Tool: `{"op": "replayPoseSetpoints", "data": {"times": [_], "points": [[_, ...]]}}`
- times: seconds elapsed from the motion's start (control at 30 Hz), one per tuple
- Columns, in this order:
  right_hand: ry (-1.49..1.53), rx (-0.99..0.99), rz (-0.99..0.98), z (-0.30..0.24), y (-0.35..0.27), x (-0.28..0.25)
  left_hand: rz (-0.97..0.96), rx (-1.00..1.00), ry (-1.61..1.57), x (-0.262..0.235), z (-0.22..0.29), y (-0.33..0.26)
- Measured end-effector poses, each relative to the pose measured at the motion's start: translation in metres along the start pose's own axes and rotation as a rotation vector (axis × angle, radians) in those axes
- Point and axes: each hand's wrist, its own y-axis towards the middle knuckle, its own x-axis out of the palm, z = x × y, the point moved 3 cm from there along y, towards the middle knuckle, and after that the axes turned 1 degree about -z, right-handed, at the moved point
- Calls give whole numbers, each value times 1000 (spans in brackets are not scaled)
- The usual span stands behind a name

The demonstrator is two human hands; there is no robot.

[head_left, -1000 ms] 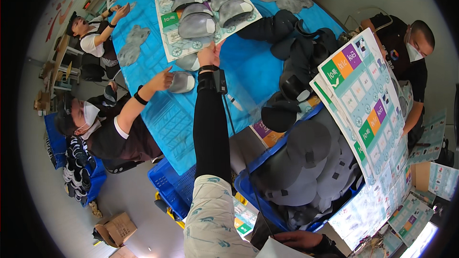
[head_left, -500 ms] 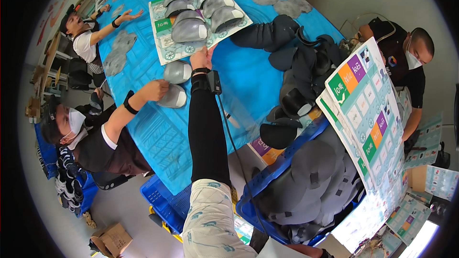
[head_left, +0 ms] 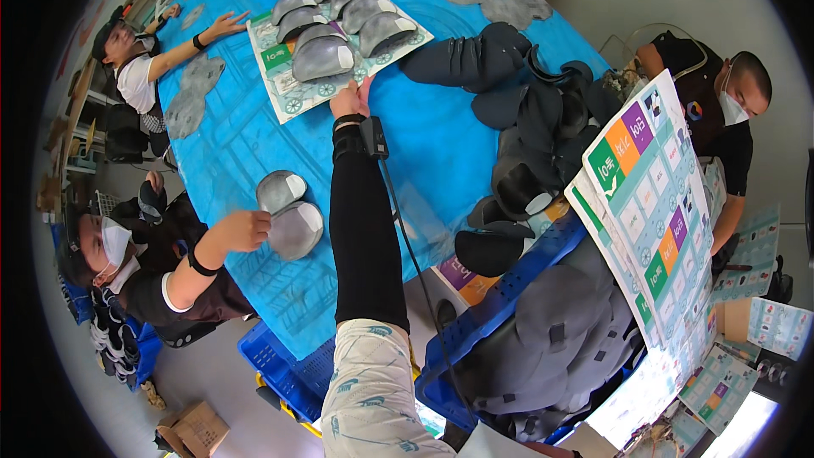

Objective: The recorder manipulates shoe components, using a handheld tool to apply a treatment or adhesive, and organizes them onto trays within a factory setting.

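Reaching forward, arm (head_left: 366,237) outstretched, left hand (head_left: 349,102) at printed board (head_left: 282,85) edge

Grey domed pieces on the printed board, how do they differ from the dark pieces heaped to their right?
Colour: the grey domed pieces are mottled grey, while the dark pieces are nearly black. Layout: the grey ones sit in two rows on the printed board; the dark ones lie jumbled and overlapping on the blue covering. Both groups have curved shapes.
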Motion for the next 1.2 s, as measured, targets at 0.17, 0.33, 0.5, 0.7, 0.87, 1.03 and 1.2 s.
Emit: {"op": "replayPoseSetpoints", "data": {"times": [0.17,0.33,0.5,0.7,0.87,1.03,1.2], "points": [[-32,11,-76,6,3,19,-138,-232,-691,-54,20,8],[49,272,54,48,-32,-18,-214,-410,-606,-16,44,-115],[-143,189,-86,93,-72,-20,-356,-237,-545,-59,160,-283],[-695,2,-207,116,-138,-5,-447,-127,-656,-165,271,-533],[-934,-224,-157,181,-233,-32,-368,-28,-864,-225,273,-822],[-1164,-498,57,200,-333,17,-351,-167,-525,-230,205,-1028],[-1040,-447,111,228,-390,20,-668,-9,133,-210,197,-1153]]}}
